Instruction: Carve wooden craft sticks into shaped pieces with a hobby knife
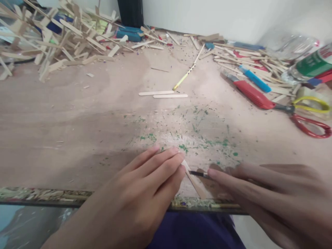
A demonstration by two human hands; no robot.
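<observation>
1. Two bare hands are working close to the near edge of the wooden tabletop (77, 110), and a flat pale wooden stick (196, 184) is lying between them, slanting towards that edge.
2. Left hand (145, 186) now: its fingers are pressing together side by side and bending down over the stick's upper end, presumably keeping it from sliding. Whether the thumb is gripping underneath, I can't tell.
3. Over to the right hand (269, 193): fingers are closing around a slim dark blade-like tool (198, 173), pinching it low, probably for control, with its tip meeting the stick from the side.
4. Further back, two loose pale sticks (156, 93) are lying almost parallel beside a yellow pencil-like rod (183, 79), apparently within easy reach.
5. Towards the right edge, a red-handled cutter (254, 95) and yellow-and-red-handled scissors (307, 128) are resting, seemingly leaving elbow room.
</observation>
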